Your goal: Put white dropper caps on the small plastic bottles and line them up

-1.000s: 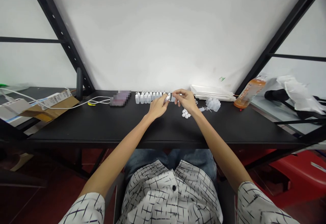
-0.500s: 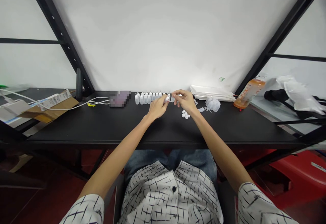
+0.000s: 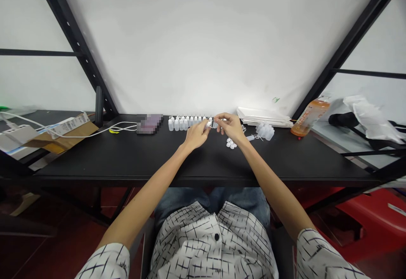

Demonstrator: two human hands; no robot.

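Note:
Near the back of the desk my left hand [image 3: 196,134] is closed on a small white plastic bottle [image 3: 208,124], whose top pokes out past the fingers. My right hand [image 3: 229,125] is pinched just to the right of that top; what its fingertips hold is too small to make out. Behind the hands stand rows of small translucent dropper bottles [image 3: 176,124] with white tops, partly hidden by my left hand. Beneath my right wrist lie several white caps [image 3: 231,143]. More loose translucent bottles [image 3: 265,131] lie in a pile to the right, beside thin white cords [image 3: 257,137].
A phone [image 3: 149,124], partly blurred, lies left on the black desk [image 3: 133,156], with a white cable near it. White flat packets [image 3: 264,116] rest against the wall. An orange drink bottle [image 3: 311,116] stands at right, and a cardboard piece [image 3: 71,133] lies far left.
The hands keep almost the same place and grip. Only a slight shift shows at the fingertips, and the whole view has moved a little.

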